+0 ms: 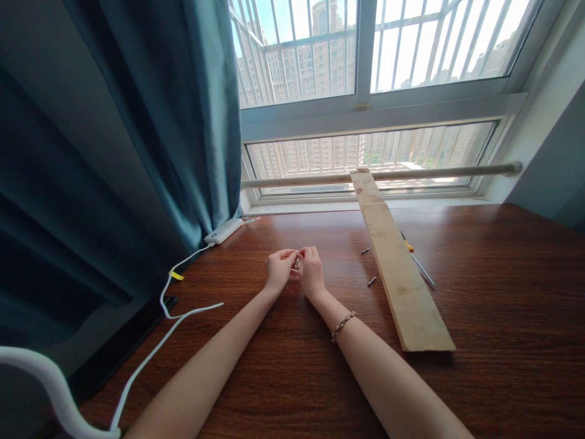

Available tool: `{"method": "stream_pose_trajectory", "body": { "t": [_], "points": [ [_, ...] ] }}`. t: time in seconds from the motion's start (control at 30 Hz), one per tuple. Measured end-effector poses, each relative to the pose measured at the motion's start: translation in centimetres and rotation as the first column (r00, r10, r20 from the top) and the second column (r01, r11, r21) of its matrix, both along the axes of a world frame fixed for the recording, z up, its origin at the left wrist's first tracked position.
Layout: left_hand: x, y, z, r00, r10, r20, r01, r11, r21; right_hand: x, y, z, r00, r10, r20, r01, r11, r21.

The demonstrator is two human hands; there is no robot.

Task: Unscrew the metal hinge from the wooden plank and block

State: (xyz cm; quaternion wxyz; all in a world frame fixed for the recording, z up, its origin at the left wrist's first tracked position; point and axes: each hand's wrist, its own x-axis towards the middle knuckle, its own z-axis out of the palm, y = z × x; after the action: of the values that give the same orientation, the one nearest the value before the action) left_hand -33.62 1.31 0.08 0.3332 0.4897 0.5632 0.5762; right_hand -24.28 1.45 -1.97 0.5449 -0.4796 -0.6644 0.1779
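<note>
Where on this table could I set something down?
The widest bare patch of the table is right of the board and yellow-handled tool. Another lies between the left hand, right hand and window. It's crowded around the board, with two screws beside it, and at left by the white cable.

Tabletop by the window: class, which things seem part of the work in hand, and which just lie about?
Probably for the work: small held object, wooden board, two screws, orange-marked tool.

Probably just lying about: white device, white cable.
</note>
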Motion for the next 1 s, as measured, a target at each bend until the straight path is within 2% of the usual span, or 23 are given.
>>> {"method": "stream_pose_trajectory", "body": {
  "t": [0.1,0.17,0.27,0.37,0.5,0.57,0.7,0.77,0.83,0.9,1.0],
  "points": [
    [0.5,-0.2,0.0,0.992,-0.06,0.107,0.06,0.998,0.005,0.4,0.2,0.1,0.993,-0.028,-0.112,0.03,1.0,0.011],
    [0.7,-0.3,-0.1,0.992,-0.082,0.092,0.081,0.997,0.016,0.6,0.3,0.2,0.984,-0.028,-0.175,0.03,1.0,0.008],
    [0.5,-0.6,-0.2,0.996,-0.025,-0.087,0.032,0.997,0.071,0.6,0.2,0.3,0.972,-0.013,-0.236,0.012,1.0,-0.006],
    [0.1,-0.6,-0.2,0.959,0.08,-0.273,-0.041,0.989,0.144,0.3,0.0,0.2,0.944,-0.001,-0.331,-0.014,0.999,-0.043],
    [-0.2,-0.5,-0.3,0.936,0.139,-0.323,-0.085,0.981,0.176,0.3,-0.3,0.5,0.887,0.022,-0.462,-0.075,0.993,-0.097],
    [-0.3,-0.4,-0.3,0.939,0.16,-0.306,-0.108,0.978,0.181,0.3,-0.5,0.7,0.832,0.032,-0.554,-0.125,0.984,-0.13],
    [-1.1,0.3,-0.5,0.94,0.159,-0.301,-0.129,0.985,0.116,0.3,-0.2,1.2,0.654,-0.022,-0.756,-0.221,0.95,-0.219],
    [-1.7,0.7,-0.6,0.889,0.197,-0.412,-0.175,0.98,0.092,0.2,0.2,1.3,0.589,-0.077,-0.804,-0.253,0.928,-0.274],
    [-2.1,0.9,-0.5,0.782,0.228,-0.58,-0.225,0.971,0.079,0.1,0.6,1.3,0.52,-0.13,-0.844,-0.304,0.895,-0.326],
    [-2.4,0.9,-0.4,0.668,0.187,-0.721,-0.249,0.968,0.02,0.1,0.8,1.3,0.467,-0.169,-0.868,-0.354,0.864,-0.358],
    [-2.3,0.6,0.0,0.534,0.077,-0.842,-0.277,0.957,-0.088,0.3,0.8,1.3,0.442,-0.182,-0.879,-0.397,0.839,-0.373]
  ]
}}
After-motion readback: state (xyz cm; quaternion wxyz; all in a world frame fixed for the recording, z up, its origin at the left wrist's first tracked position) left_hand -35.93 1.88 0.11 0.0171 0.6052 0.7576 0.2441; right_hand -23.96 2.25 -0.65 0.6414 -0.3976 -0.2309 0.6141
